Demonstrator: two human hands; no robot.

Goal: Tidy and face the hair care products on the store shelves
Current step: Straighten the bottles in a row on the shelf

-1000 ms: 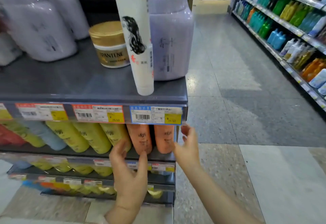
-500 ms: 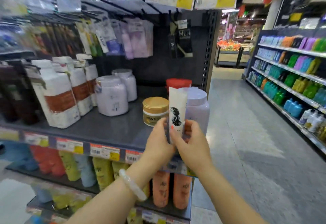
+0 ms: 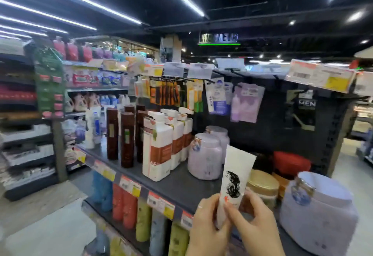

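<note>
A white tube (image 3: 234, 177) printed with a black hair drawing stands upright near the front edge of the dark grey shelf (image 3: 177, 187). My left hand (image 3: 207, 225) and my right hand (image 3: 252, 223) both grip its lower part. Right behind the tube sits a gold-lidded jar (image 3: 262, 187). A large lilac tub (image 3: 316, 213) stands to the right and another lilac tub (image 3: 204, 157) to the left. Further left are white pump bottles (image 3: 159, 144) and dark brown bottles (image 3: 127, 138).
Sachets and tubes hang on pegs (image 3: 218, 98) above the shelf. Coloured bottles (image 3: 129, 207) fill the lower shelf behind price tags (image 3: 159, 201). A red-lidded container (image 3: 290, 163) sits at the back. More stocked shelving (image 3: 84, 86) stands to the left across an aisle.
My view has swung up and to the left. Both hands rose from the lower shelf and took hold of the white tube, which stays gripped at the shelf's front edge.
</note>
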